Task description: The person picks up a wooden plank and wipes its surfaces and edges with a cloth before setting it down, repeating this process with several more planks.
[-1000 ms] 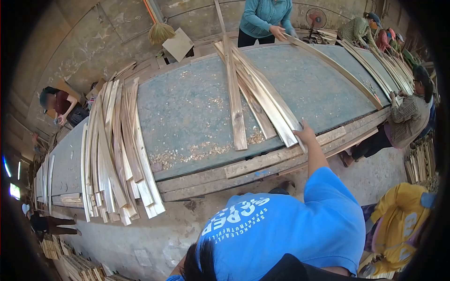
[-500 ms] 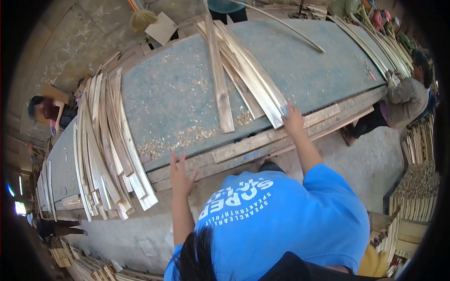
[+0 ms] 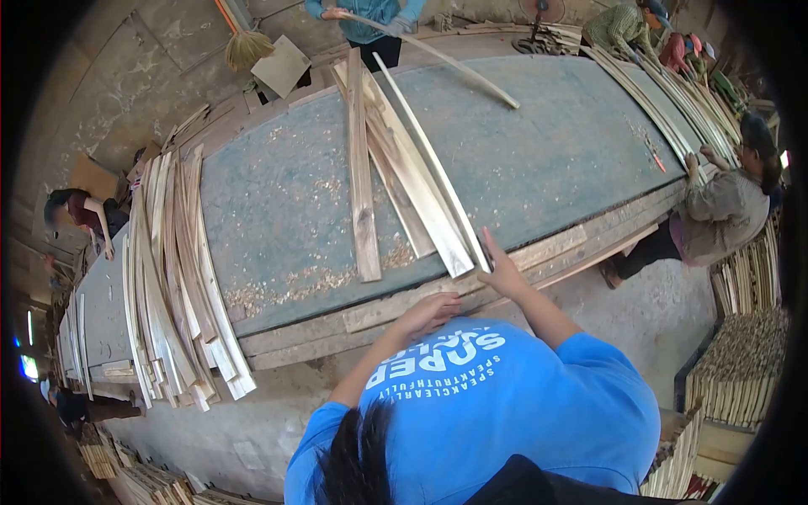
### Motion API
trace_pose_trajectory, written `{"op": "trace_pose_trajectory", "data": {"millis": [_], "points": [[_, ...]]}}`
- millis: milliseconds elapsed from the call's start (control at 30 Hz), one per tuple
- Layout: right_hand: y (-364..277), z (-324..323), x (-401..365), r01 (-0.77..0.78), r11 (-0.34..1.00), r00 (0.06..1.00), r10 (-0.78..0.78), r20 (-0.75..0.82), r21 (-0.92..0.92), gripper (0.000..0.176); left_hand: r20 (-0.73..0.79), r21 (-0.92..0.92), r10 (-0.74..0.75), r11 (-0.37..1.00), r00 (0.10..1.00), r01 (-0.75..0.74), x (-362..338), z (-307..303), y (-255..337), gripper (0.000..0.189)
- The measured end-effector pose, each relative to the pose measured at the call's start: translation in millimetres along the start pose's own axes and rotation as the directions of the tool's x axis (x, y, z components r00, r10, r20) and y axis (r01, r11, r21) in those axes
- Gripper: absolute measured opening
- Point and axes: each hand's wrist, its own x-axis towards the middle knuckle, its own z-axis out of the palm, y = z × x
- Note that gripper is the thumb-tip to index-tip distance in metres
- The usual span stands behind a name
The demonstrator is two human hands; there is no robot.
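My right hand (image 3: 502, 271) is at the near end of a narrow wooden strip (image 3: 433, 168), with thumb and fingers around its tip. This strip stands on its edge, running away across the table. Just left of it lies a broad pale board (image 3: 425, 189), its near end at the table's front edge. My left hand (image 3: 429, 314) is held low in front of my shirt by the table edge, fingers extended and holding nothing visible. Further left, a brown board (image 3: 364, 194) lies across the grey-green tabletop (image 3: 278, 202).
Opposite, a person in teal holds a long strip (image 3: 446, 63) slanting onto the table. Many boards (image 3: 181, 278) overhang the front edge at left. Wood shavings (image 3: 320, 282) litter the surface. Another person (image 3: 720, 202) works at right, near stacked wood (image 3: 732, 370).
My left hand has swung right, toward my right hand. The narrow strip now stands apart from the broad board. The person opposite has come further into view, and their strip has shifted left.
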Motion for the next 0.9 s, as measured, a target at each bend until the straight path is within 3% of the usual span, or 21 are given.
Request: {"op": "trace_pose_trajectory", "data": {"millis": [33, 67, 133, 200, 233, 300, 333, 367, 400, 433, 467, 500, 567, 600, 633, 700, 733, 800, 833, 867, 900], "points": [[2, 2, -3, 0.082, 0.960, 0.996, -0.074, -0.041, 0.268, 0.107, -0.002, -0.001, 0.014, 1.000, 1.000, -0.014, 15, 15, 7, 0.046], [-1, 1, -4, 0.160, 0.843, 0.987, -0.130, -0.093, 0.514, 0.106, -0.009, -0.151, -0.013, 0.989, 1.000, 0.012, 27, 31, 15, 0.050], [-18, -11, -11, 0.092, 0.832, 0.995, -0.098, -0.018, 0.547, 0.101, 0.064, -0.426, -0.002, 0.904, 0.998, 0.029, 44, 47, 30, 0.063], [-3, -13, -13, -0.019, 0.711, 0.997, -0.037, 0.064, 0.703, 0.084, 0.025, -0.425, -0.023, 0.905, 0.999, 0.032, 54, 53, 48, 0.064], [-2, -23, -12, -0.025, 0.715, 0.997, -0.036, 0.072, 0.698, 0.084, -0.013, -0.421, -0.046, 0.907, 0.999, 0.036, 58, 56, 52, 0.065], [1, -42, -12, -0.135, 0.516, 0.991, 0.083, 0.108, 0.846, 0.079, -0.089, -0.271, 0.040, 0.960, 0.995, -0.063, 79, 49, 43, 0.071], [16, -49, -7, -0.082, 0.418, 0.997, 0.034, 0.074, 0.905, 0.076, -0.170, -0.183, 0.059, 0.979, 0.984, -0.091, 89, 41, 35, 0.074], [10, -65, -4, -0.076, 0.237, 0.997, -0.002, 0.078, 0.969, 0.076, -0.230, -0.146, 0.010, 0.988, 0.973, -0.045, 86, 36, 41, 0.089], [2, -83, -6, -0.073, 0.045, 0.997, -0.024, 0.075, 0.996, 0.075, -0.503, -0.031, 0.054, 0.996, 0.863, -0.081, 94, 34, 37, 0.106], [7, -95, -6, -0.099, 0.040, 0.995, 0.006, 0.099, 0.994, 0.075, -0.644, 0.197, 0.223, 0.973, 0.732, -0.123, 88, 45, 44, 0.115], [10, -109, 4, -0.150, -0.117, 0.988, -0.065, 0.143, 0.982, 0.076, -0.648, 0.227, 0.370, 0.928, 0.665, -0.296, 88, 54, 46, 0.111], [11, -122, 13, -0.205, -0.262, 0.974, -0.151, 0.169, 0.943, 0.077, -0.652, 0.220, 0.367, 0.929, 0.663, -0.298, 89, 55, 46, 0.111], [5, -141, 19, -0.225, -0.327, 0.968, -0.179, 0.173, 0.918, 0.079, -0.575, 0.716, 0.715, 0.675, 0.397, -0.179, 77, 63, 55, 0.112], [3, -146, 23, -0.238, -0.396, 0.964, -0.207, 0.166, 0.887, 0.081, -0.595, 0.692, 0.646, 0.714, 0.477, -0.105, 63, 73, 64, 0.108], [5, -148, 28, -0.257, -0.390, 0.959, -0.216, 0.183, 0.884, 0.081, -0.610, 0.683, 0.642, 0.723, 0.464, -0.102, 62, 66, 58, 0.108], [8, -150, 40, -0.171, -0.213, 0.977, -0.166, 0.137, 0.962, 0.086, -0.535, 0.737, 0.709, 0.658, 0.459, -0.157, 54, 41, 42, 0.103], [9, -152, 45, -0.188, -0.207, 0.971, -0.184, 0.150, 0.960, 0.086, -0.501, 0.747, 0.738, 0.632, 0.452, -0.205, 41, 33, 36, 0.101], [11, -155, 54, -0.187, -0.179, 0.962, -0.231, 0.143, 0.966, 0.091, -0.573, 0.293, 0.551, 0.829, 0.606, -0.477, -6, 32, 29, 0.085], [10, -156, 59, -0.203, -0.176, 0.956, -0.247, 0.157, 0.963, 0.091, -0.286, -0.171, 0.537, 0.787, 0.794, -0.593, -27, 1, 0, 0.076], [9, -157, 63, -0.217, -0.169, 0.956, -0.236, 0.174, 0.961, 0.098, 0.055, -0.607, 0.601, 0.654, 0.797, -0.451, -44, -22, -31, 0.068], [7, -158, 68, -0.231, -0.161, 0.955, -0.226, 0.192, 0.960, 0.104, -0.006, -0.522, 0.529, 0.722, 0.848, -0.454, -69, -3, -36, 0.065]]}}
